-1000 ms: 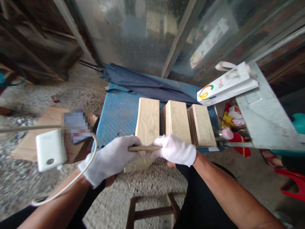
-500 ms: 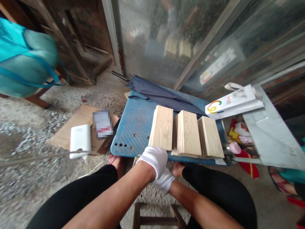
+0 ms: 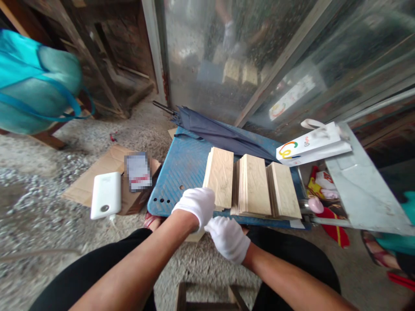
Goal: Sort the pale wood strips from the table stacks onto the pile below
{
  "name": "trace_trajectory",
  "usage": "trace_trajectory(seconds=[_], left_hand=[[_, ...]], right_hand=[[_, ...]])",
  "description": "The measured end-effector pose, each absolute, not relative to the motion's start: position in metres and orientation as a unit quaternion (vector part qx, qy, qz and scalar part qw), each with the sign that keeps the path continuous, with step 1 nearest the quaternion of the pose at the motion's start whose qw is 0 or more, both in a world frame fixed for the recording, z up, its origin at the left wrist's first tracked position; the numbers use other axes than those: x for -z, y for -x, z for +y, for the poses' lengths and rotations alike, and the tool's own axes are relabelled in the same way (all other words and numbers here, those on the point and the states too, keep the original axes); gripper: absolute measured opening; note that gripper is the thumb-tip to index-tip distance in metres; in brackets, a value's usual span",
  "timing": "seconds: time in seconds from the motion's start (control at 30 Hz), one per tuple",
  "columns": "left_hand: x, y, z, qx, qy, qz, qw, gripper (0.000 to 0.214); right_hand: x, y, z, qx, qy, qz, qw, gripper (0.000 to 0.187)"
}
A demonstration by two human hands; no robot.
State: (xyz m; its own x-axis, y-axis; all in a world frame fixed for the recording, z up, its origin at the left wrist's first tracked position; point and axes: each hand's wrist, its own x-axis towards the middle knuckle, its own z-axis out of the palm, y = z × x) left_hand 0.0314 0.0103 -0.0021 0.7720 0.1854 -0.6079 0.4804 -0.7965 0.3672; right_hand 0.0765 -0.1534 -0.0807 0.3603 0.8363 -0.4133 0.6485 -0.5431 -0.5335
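Both my hands wear white gloves. My left hand [image 3: 195,205] is over the front edge of the blue table [image 3: 175,168], beside the near end of the left stack of thin wooden boards [image 3: 221,179]. Its back faces me and its fingers are hidden. Just below and to the right, my right hand [image 3: 228,239] is closed, fingers curled, its fingertips close to the left glove's cuff. Whether it grips the cuff is unclear. Two more board stacks, a middle one [image 3: 256,185] and a right one [image 3: 285,190], lie alongside.
A folded dark umbrella [image 3: 220,131] lies along the table's back. To the right are a white paper bag [image 3: 311,144] and a grey surface [image 3: 366,185]. On the left, a white power bank [image 3: 106,195] rests on cardboard [image 3: 94,177]. A wooden stool [image 3: 207,304] stands below me.
My right hand has come out from under my left wrist and moved up to the right. My left hand has shifted left and slightly up, away from the left stack's front.
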Motion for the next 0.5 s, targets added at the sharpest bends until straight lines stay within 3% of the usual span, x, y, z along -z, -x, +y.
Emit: trace_trajectory(seconds=[0.17, 0.3, 0.5], left_hand=[[0.040, -0.043, 0.022, 0.252, -0.888, 0.251, 0.291, 0.039], [0.056, -0.059, 0.019, 0.253, -0.865, 0.290, 0.320, 0.044], [0.087, -0.080, 0.016, 0.254, -0.811, 0.382, 0.362, 0.052]], right_hand=[[0.063, -0.141, -0.135, -0.257, 0.900, -0.292, 0.197, 0.042], [0.078, -0.176, -0.120, -0.292, 0.917, -0.187, 0.195, 0.065], [0.116, -0.193, -0.118, -0.353, 0.880, -0.135, 0.288, 0.054]])
